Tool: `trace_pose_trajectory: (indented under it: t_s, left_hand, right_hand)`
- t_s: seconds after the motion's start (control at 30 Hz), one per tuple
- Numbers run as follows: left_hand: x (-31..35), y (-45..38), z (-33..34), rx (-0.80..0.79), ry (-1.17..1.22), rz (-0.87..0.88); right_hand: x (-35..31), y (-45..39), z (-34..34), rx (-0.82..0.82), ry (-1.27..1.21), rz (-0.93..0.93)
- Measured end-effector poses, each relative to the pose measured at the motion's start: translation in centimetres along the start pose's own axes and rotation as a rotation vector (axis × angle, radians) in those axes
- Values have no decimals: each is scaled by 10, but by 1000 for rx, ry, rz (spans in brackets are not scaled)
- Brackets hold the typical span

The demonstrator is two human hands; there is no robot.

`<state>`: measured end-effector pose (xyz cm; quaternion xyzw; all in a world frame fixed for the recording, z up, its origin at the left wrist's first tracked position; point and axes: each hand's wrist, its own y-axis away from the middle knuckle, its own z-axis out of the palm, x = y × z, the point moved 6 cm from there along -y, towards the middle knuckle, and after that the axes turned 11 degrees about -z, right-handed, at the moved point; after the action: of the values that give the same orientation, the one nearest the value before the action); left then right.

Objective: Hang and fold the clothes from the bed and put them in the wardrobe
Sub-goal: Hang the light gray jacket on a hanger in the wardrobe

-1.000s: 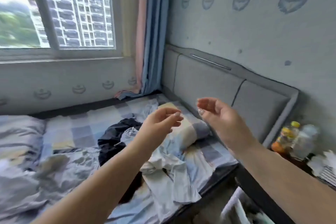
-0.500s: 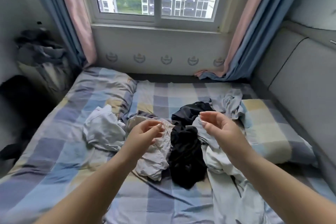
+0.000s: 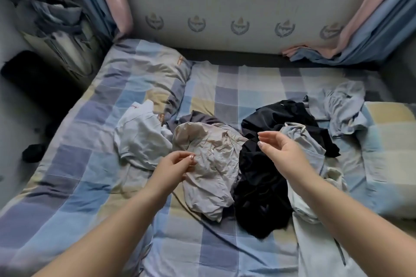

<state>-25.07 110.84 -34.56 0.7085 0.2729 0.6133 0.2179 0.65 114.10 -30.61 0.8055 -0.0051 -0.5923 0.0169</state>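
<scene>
A heap of crumpled clothes lies on the checked bed [image 3: 67,164]. In it are a white shirt [image 3: 139,139], a beige garment [image 3: 209,164], a black garment [image 3: 261,186], a pale grey-blue garment [image 3: 304,141] and a light blue one [image 3: 344,105]. My left hand [image 3: 174,167] hovers over the beige garment's left edge, fingers loosely curled, holding nothing. My right hand [image 3: 279,153] is raised above the black garment, fingers relaxed and empty.
A checked pillow [image 3: 146,69] lies at the bed's far left, another pillow [image 3: 391,146] at the right. Blue and pink curtains [image 3: 364,29] hang at both sides of the wall below the window. Dark clothes are piled on a stand [image 3: 51,16] at the far left.
My view has swung left from the headboard and tilted down onto the bed. Both hands have stayed raised and empty, now over the clothes heap.
</scene>
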Motion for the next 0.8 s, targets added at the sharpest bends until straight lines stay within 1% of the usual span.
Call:
trace_pose_trajectory:
  t_s: [0.07,0.1,0.17,0.3,0.47,0.6,0.67,0.8]
  left_hand:
    - [-7,-55,1,-27,-22,-20]
    - [-8,-70,1,-27,-22,-30]
    - [-18,-119,7,-43,-81,-44]
    - [-56,-202,27,-99,-237,-51]
    - [-98,-307,58,-128,-591,70]
    - [-115,-377,88,-116,-774,196]
    - [-127,-403,101,-105,-811,227]
    - [-156,-428,115,-98,-770,107]
  right_hand:
    - [38,-31,16,22,42,42]
    - [48,-37,22,20,55,62]
    - [90,-54,39,36,93,119]
    - [178,-79,70,-1,213,221]
    - [283,-111,97,-117,399,287]
    - [346,-140,115,-193,509,271]
    - [373,-151,125,-219,536,271]
    - [415,-159,152,-318,492,281]
